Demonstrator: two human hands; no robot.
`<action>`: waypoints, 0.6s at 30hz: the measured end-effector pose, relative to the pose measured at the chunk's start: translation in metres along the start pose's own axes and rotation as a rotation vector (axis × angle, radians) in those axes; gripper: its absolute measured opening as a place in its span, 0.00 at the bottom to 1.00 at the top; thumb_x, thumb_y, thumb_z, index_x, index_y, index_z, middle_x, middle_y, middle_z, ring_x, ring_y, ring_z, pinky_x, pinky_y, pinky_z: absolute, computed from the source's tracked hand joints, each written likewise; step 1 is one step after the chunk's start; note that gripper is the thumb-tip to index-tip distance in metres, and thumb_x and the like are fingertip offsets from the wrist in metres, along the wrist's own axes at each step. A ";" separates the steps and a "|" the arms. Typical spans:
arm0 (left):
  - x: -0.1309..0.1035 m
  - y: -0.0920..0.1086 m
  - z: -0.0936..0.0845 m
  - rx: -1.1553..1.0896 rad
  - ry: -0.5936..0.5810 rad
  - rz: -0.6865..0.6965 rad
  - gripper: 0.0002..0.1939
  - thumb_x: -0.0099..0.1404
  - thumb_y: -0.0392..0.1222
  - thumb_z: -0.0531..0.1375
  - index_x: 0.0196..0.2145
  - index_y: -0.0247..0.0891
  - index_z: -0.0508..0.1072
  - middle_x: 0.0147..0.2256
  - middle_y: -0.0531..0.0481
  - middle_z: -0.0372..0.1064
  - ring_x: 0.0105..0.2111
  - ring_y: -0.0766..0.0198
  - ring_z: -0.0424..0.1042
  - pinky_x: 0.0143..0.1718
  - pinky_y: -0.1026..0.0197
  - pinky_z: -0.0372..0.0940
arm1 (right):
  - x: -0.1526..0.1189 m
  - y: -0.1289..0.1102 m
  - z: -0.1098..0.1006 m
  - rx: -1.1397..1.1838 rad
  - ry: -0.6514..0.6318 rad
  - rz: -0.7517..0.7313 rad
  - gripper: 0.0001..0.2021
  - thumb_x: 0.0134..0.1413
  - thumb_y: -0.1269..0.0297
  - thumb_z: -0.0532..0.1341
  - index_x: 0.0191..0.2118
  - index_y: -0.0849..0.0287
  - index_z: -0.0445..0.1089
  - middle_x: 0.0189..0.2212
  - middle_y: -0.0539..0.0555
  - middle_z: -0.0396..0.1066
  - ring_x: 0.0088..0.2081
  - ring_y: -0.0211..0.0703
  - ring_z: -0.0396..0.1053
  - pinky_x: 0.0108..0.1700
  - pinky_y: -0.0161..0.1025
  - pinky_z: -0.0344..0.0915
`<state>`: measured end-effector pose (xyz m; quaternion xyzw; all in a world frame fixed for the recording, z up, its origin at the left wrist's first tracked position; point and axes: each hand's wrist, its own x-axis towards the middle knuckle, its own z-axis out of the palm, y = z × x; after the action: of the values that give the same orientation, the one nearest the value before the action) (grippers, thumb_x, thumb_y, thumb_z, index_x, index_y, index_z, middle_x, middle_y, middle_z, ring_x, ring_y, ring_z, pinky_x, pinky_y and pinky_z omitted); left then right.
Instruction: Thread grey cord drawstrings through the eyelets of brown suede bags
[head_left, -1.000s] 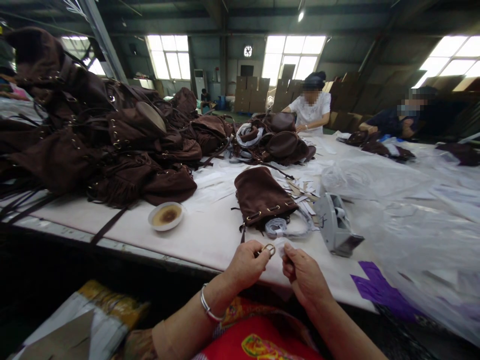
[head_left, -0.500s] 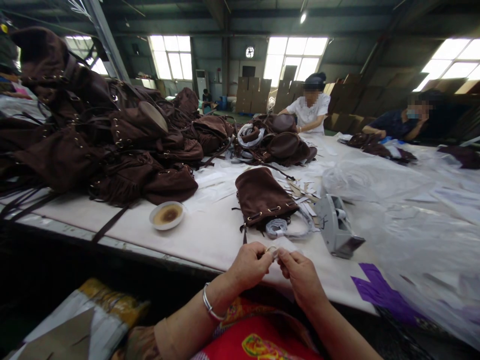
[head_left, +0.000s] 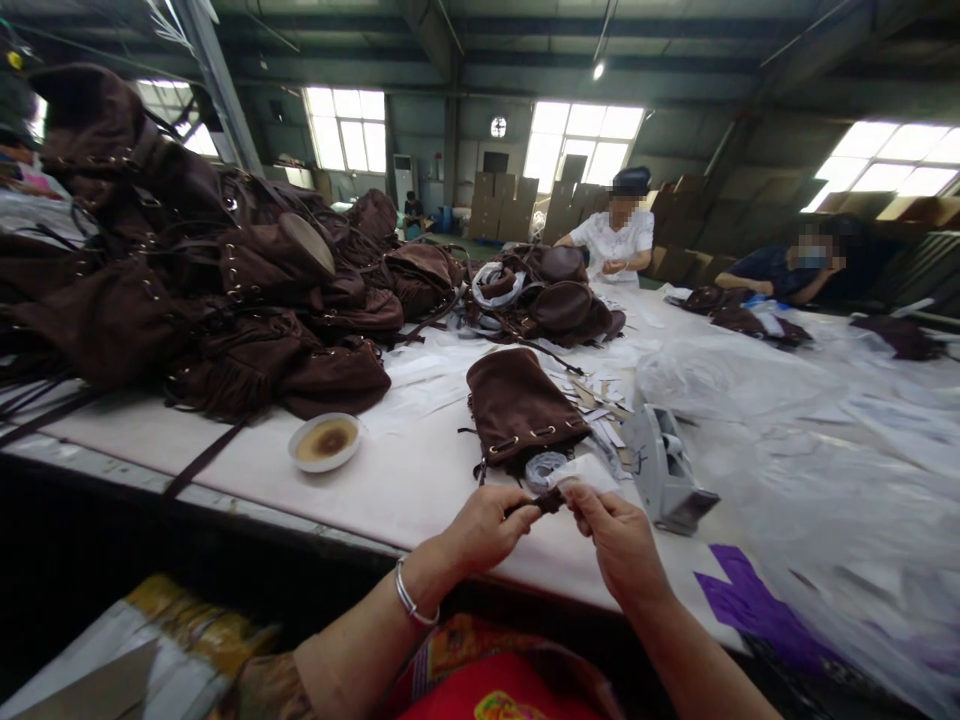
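My left hand (head_left: 491, 525) is closed on a short dark brown strap end (head_left: 551, 501). The thumb and fingers of my right hand (head_left: 619, 535) pinch a thin white wrapping sheet (head_left: 589, 470) at the strap's other end. Whether those fingers also grip the strap, I cannot tell. Just beyond my hands lies a dark brown drawstring bag (head_left: 525, 405) with metal eyelets, its opening towards me. A coiled strap in pale wrapping (head_left: 545, 468) sits at that opening. Right of the bag stands a grey tape dispenser (head_left: 670, 475).
A large heap of brown bags (head_left: 225, 270) covers the table's left. A shallow bowl (head_left: 325, 443) of yellowish liquid stands near the front edge. Clear plastic sheets (head_left: 810, 450) and purple tape (head_left: 757, 595) lie at right. Two co-workers (head_left: 619, 235) are across the table.
A dark brown strap end now shows between my hands, where a small pale loop was before. My right hand has moved slightly right, and the white sheet is raised. The view has tilted slightly upward.
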<state>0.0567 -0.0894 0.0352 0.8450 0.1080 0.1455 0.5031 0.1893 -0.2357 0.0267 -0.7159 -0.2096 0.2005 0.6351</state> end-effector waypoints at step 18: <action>0.015 0.002 0.010 0.128 0.045 0.185 0.05 0.65 0.35 0.57 0.32 0.37 0.73 0.31 0.51 0.72 0.32 0.66 0.68 0.35 0.66 0.59 | 0.007 0.010 0.004 -0.210 -0.081 -0.132 0.23 0.55 0.44 0.60 0.25 0.60 0.72 0.18 0.46 0.56 0.24 0.37 0.55 0.28 0.35 0.53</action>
<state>0.0744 -0.0933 0.0344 0.8783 0.0499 0.2029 0.4301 0.1931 -0.2298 0.0163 -0.7542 -0.3018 0.1640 0.5597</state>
